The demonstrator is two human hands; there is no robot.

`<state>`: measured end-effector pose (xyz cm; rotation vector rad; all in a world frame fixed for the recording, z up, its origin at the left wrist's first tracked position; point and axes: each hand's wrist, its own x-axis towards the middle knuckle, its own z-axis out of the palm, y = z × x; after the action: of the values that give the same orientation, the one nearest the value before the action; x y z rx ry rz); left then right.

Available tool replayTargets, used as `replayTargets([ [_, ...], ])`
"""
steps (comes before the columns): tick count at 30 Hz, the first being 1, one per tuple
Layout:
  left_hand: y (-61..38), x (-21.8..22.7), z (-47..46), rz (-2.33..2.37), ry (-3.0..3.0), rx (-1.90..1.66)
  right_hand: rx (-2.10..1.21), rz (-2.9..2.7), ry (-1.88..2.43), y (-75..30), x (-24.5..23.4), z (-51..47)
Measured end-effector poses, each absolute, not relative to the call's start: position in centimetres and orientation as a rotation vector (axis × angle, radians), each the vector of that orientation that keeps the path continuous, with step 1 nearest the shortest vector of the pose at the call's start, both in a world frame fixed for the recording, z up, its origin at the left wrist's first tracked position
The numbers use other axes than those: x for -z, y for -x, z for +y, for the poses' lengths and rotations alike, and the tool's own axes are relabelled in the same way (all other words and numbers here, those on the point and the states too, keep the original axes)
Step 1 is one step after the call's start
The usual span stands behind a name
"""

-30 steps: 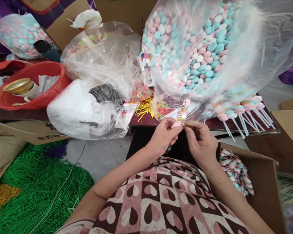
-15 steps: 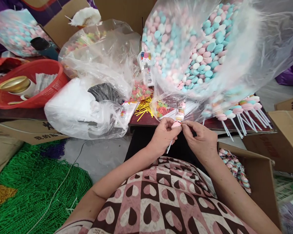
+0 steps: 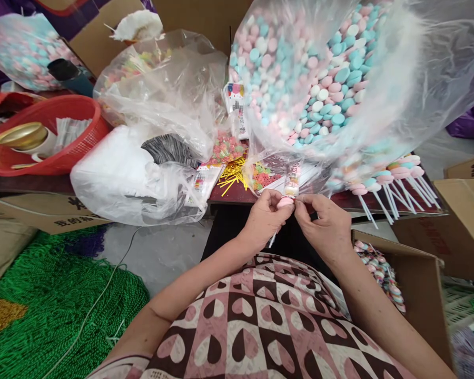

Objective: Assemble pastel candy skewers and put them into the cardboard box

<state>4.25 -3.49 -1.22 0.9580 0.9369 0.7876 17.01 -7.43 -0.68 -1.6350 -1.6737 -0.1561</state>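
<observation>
My left hand is closed around a marshmallow skewer with a pink marshmallow showing and a white stick pointing down toward my lap. Just beyond it, a clear printed wrapper runs away from me, in line with the skewer. My right hand pinches at the skewer's right side, beside a small red bit too small to name. Gold twist ties and red gummy candies lie on the table near my hands. Finished-looking marshmallow skewers rest at the table's right edge.
A big clear bag of pastel marshmallows fills the back right. Left are a bag of gummies, a white plastic bag and a red basket. Below right, a cardboard box holds wrapped skewers; green cord covers the floor.
Both hands stay in nearly the same place. The skewer has turned slightly between my fingers, and its stick end has shifted a little to the left.
</observation>
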Motion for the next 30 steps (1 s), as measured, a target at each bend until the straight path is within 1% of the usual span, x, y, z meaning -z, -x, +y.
replayTargets([
  [4, -4.3, 1.2, -3.3, 0.975, -0.963, -0.811, 0.381, -1.79, 1.625, -16.9, 1.0, -7.4],
  [7, -4.3, 1.2, -3.3, 0.962, -0.976, -0.807, 0.469, -1.825, 1.602, -17.0, 1.3, -7.5],
  [11, -4.1, 0.6, -3.2, 0.806, -0.791, -0.733, 0.438, -1.725, 1.648, -17.6, 1.7, -7.5],
  [14, -3.7, 0.4, -3.0, 0.639, -0.629, -0.604, 0.369, -1.653, 1.654, -17.8, 1.9, -7.5],
  [17, -3.5, 0.7, -2.9, 0.575, -0.551, -0.53, 0.314, -1.643, 1.63, -17.7, 1.9, -7.5],
  [24, -4.0, 1.1, -3.1, 0.626, -0.544, -0.659, 0.372, -1.786, 1.573, -17.5, 1.4, -7.5],
  [28, -4.4, 0.9, -3.5, 0.742, -0.589, -0.757, 0.476, -1.868, 1.486, -17.3, 1.5, -7.6],
  [30, -4.5, 0.8, -3.7, 0.796, -0.58, -0.797, 0.467, -1.883, 1.481, -17.4, 1.9, -7.5],
])
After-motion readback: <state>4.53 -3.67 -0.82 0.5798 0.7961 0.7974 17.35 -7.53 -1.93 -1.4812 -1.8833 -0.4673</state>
